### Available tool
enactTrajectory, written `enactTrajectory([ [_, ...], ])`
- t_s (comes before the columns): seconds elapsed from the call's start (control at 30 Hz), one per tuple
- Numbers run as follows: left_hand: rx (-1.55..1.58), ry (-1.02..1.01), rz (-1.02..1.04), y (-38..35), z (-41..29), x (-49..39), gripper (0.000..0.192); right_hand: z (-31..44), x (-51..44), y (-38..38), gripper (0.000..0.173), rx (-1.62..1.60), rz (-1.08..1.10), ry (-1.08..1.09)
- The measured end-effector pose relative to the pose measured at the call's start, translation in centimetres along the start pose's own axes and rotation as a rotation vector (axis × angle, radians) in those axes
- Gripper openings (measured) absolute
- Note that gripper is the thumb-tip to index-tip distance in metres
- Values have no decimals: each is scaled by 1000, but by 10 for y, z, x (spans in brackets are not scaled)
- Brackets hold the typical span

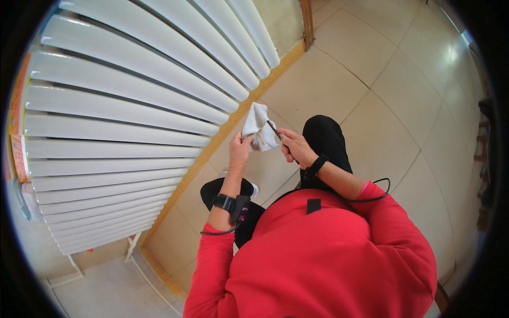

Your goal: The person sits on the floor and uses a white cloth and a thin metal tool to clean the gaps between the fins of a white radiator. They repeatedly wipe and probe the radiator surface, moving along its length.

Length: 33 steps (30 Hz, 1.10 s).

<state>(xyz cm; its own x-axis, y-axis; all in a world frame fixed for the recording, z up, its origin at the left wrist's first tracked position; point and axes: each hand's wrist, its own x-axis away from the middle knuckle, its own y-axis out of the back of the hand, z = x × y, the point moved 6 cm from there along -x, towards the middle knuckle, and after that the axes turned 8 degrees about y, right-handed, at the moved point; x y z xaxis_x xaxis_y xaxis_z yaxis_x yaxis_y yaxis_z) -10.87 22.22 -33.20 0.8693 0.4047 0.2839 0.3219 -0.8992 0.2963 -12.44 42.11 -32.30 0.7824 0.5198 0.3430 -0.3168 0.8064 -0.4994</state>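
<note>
My left hand (239, 150) grips a white cloth (255, 118) by its lower left side. A grey-brown dirty patch shows on the part of the cloth nearest me. In my right hand (296, 148) is a thin dark stick-like tool (273, 128), its far end against or just over the cloth. The near end of the tool comes out below my fist. What kind of tool it is cannot be made out. Both hands are above the tiled floor, close to the foot of a white radiator (131, 97).
The radiator's long white columns fill the left side. A yellow wood-look skirting strip (222, 133) runs along its base. Orange packets (18, 119) lie on top of the radiator. White pipes (133, 248) stand at lower left. A wooden door frame (307, 24) rises at the top.
</note>
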Motion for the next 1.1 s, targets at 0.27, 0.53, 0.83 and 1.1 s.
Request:
enactTrajectory([
  [0.27,-92,149,-46,-3,1,-20,17,-3,-58,-7,35,87,54,-137],
  [0.53,6,94,-76,-8,9,-59,20,-4,-150,-53,27,-39,167,-225],
  [0.83,186,53,24,9,3,-62,18,5,-198,-79,12,-68,249,-271],
  [1.1,279,57,102,22,-14,-60,18,64,-164,-96,22,-315,141,-386],
])
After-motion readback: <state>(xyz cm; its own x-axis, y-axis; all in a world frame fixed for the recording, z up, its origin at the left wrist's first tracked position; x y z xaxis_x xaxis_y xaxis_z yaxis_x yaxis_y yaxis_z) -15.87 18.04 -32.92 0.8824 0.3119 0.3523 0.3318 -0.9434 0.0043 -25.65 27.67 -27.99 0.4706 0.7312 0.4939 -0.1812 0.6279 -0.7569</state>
